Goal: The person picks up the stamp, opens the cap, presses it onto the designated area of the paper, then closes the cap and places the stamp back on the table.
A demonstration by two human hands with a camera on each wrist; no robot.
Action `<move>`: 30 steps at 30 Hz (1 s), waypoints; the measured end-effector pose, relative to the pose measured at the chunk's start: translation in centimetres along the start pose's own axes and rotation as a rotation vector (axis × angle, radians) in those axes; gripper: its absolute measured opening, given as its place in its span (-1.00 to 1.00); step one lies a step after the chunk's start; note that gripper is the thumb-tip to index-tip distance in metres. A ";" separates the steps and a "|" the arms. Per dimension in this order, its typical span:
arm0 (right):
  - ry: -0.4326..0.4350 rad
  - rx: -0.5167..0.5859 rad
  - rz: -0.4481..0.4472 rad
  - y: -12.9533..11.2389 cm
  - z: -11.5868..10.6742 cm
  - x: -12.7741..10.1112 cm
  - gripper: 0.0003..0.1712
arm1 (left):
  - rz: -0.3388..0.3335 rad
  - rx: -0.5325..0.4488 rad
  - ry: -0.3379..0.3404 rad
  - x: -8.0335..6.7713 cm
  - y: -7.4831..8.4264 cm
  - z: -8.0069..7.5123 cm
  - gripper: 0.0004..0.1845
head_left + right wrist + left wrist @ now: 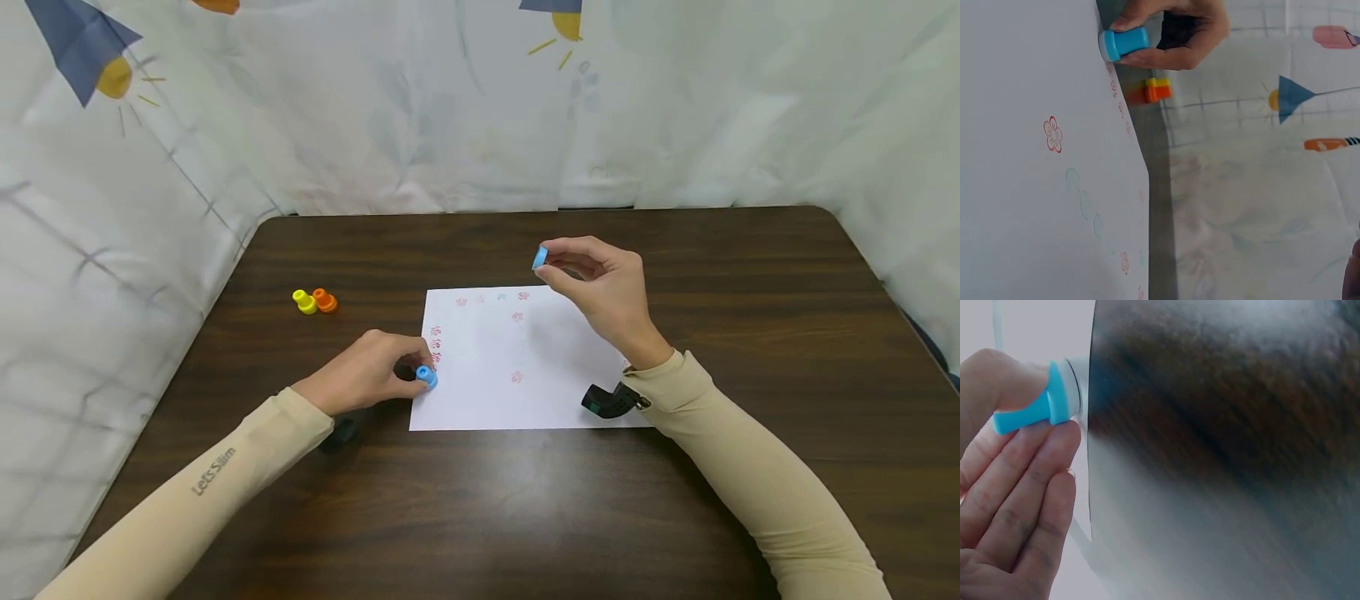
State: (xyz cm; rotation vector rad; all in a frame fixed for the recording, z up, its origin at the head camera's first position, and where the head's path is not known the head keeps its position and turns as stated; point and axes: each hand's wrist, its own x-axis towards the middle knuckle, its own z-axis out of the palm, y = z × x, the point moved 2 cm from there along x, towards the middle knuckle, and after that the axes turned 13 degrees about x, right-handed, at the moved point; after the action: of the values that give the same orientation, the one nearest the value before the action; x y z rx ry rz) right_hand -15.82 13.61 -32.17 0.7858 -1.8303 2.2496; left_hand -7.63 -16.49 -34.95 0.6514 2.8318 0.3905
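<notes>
Stamping looks partly done: paper (525, 367) carries several red flower prints with most space bare, left hand (367, 375) pinching the blue stamp (426, 377) at its left edge, right hand (600, 283) pinching the blue cap (540, 257) aloft.

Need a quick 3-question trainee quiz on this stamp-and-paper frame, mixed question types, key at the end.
1. True or false: the left hand holds a blue stamp at the left edge of the white paper.
2. What does the right hand pinch? A) orange stamp B) blue cap C) pen
3. Which two stamps stand apart on the table, left of the paper?

Key: 1 true; 2 B; 3 the yellow stamp and the orange stamp.
</notes>
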 end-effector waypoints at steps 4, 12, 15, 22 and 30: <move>0.005 -0.005 0.015 0.1 -0.2 -0.1 -0.68 | -0.002 -0.013 -0.001 0.2 0.0 0.2 -0.84; -0.004 -0.015 0.012 0.2 -0.2 0.0 -0.67 | -0.025 0.002 -0.009 0.4 0.1 0.2 -0.81; -0.001 -0.009 0.008 0.2 -0.2 -0.1 -0.68 | -0.027 -0.002 -0.009 0.2 0.1 0.1 -0.81; -0.003 -0.003 0.007 0.0 -0.1 0.0 -0.68 | 0.008 0.019 -0.010 -0.1 0.0 -0.3 -0.82; 0.005 0.011 0.005 0.1 -0.3 0.1 -0.69 | 0.042 0.003 0.056 -0.2 -0.4 -1.9 -0.78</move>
State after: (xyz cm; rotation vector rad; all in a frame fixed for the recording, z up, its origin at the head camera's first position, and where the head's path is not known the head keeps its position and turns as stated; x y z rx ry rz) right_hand -16.01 13.88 -32.21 0.7777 -1.8218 2.2643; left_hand -8.08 -17.31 -33.29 0.7132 2.8757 0.4174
